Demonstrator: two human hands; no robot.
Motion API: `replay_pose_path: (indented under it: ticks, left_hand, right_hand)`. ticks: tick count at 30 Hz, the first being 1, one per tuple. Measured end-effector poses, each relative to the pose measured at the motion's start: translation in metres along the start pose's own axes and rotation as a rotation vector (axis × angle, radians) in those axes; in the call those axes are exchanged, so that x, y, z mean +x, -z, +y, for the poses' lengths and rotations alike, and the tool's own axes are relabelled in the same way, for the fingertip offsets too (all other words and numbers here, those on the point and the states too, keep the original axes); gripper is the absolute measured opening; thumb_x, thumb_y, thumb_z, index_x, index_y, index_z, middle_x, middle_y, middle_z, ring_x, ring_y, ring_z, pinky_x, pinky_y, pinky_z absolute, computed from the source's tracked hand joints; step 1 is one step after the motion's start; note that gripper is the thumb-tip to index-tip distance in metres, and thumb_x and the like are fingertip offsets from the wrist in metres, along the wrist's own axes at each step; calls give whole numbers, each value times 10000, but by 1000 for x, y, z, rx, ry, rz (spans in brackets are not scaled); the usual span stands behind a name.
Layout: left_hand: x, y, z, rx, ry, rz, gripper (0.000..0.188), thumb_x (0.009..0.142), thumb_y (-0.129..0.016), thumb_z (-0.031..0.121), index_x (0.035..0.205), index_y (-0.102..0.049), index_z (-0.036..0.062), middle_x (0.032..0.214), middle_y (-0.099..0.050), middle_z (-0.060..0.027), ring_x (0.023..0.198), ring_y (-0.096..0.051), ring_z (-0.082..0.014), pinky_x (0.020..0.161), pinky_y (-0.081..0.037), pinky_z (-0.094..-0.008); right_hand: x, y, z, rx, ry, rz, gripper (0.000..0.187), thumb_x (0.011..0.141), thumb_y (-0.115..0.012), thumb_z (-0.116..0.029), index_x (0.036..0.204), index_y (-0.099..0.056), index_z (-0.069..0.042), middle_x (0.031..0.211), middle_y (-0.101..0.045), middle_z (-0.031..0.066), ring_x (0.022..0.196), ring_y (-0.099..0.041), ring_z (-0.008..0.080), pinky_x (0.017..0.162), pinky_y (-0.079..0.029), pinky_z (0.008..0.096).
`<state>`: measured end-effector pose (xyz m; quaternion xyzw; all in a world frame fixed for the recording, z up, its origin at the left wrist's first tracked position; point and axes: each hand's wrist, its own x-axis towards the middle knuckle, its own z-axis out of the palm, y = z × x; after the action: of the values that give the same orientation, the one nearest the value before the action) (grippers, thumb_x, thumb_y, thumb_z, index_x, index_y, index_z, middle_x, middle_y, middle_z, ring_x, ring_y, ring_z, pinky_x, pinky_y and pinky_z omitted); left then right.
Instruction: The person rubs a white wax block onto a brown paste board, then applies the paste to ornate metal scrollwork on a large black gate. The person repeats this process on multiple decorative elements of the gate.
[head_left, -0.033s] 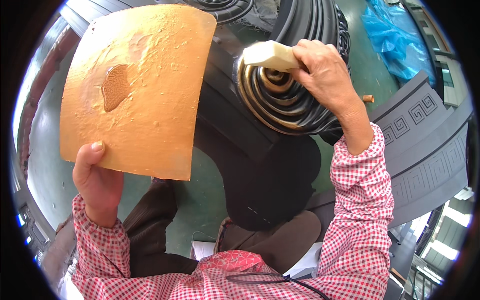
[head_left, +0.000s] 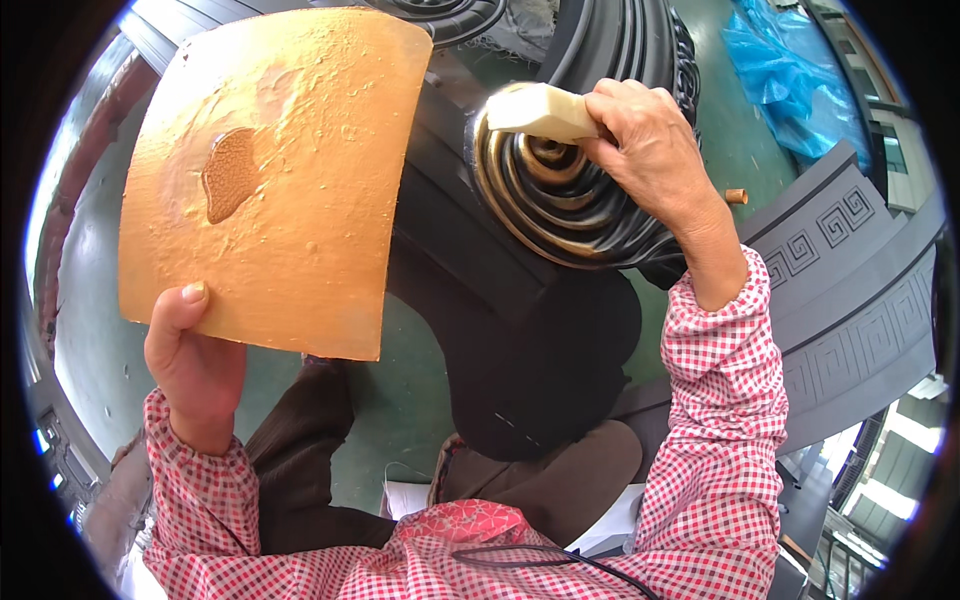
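My left hand [head_left: 198, 365] grips the lower edge of a curved board [head_left: 310, 220] coated in gold paint, thumb on top and fingers hidden beneath. A wet brown-gold puddle [head_left: 230, 175] lies near the board's middle. My right hand [head_left: 650, 140] pinches a pale cream sponge block [head_left: 540, 112] over the upper left of a black carved scroll [head_left: 555, 205]. Gold colour shows along the scroll's spiral ridges, while its lower right grooves are mostly black. The sponge covers part of the spiral, and its contact face is hidden.
Dark grey panels with square key patterns [head_left: 800, 250] lie at the right. Blue plastic sheeting [head_left: 790, 75] is heaped at the far right. A small copper-coloured cylinder [head_left: 736, 197] sits on the green floor beyond my right wrist. A black moulded piece [head_left: 540, 370] extends toward my knees.
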<state>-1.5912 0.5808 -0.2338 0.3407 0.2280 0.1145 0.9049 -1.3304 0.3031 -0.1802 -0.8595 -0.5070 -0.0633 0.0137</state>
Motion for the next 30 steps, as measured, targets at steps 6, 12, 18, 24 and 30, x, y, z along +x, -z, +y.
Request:
replay_pose_path:
  ticks: [6,12,18,24,30]
  left_hand:
    - [1,-1,1,1,-26,-10,529,804,-476,124,1291,-362,-46,1270,-494,-144,1161,-494,-247,981,-383,-374]
    - [0,-2,1,-19,-28,-44,533,800,-477,122,1294,-360,-42,1268,-496,-145,1156,-498,-249,983,-380,-374]
    - [-2,-3,1,-1,-5,-14,536,797,-480,120,1293,-360,-45,1261,-503,-144,1155,-499,-251,981,-382,-374]
    - [-3,-2,0,0,-13,-12,522,793,-490,124,1278,-384,-40,1263,-503,-140,1162,-492,-244,979,-379,-374]
    - [-4,-13,-9,74,32,-3,566,782,-482,143,1304,-354,-36,1284,-484,-144,1178,-477,-252,985,-369,-363]
  right_hand:
    - [-7,-1,-8,74,-31,-109,118,715,-622,-132,776,-568,-46,748,-571,90,785,-571,283,706,-425,390]
    - [-9,10,-8,827,-362,-38,254,761,-648,-173,931,-636,15,833,-670,114,805,-642,187,720,-480,322]
    - [1,4,10,110,-42,47,182,725,-665,-173,837,-610,-42,769,-577,112,758,-582,280,690,-449,371]
    - [-11,-3,-7,315,-123,-164,173,714,-629,-158,747,-546,-10,732,-566,132,749,-572,319,676,-439,408]
    - [-18,-1,-9,332,-202,-82,213,743,-666,-153,840,-592,21,718,-578,132,681,-582,277,636,-453,359]
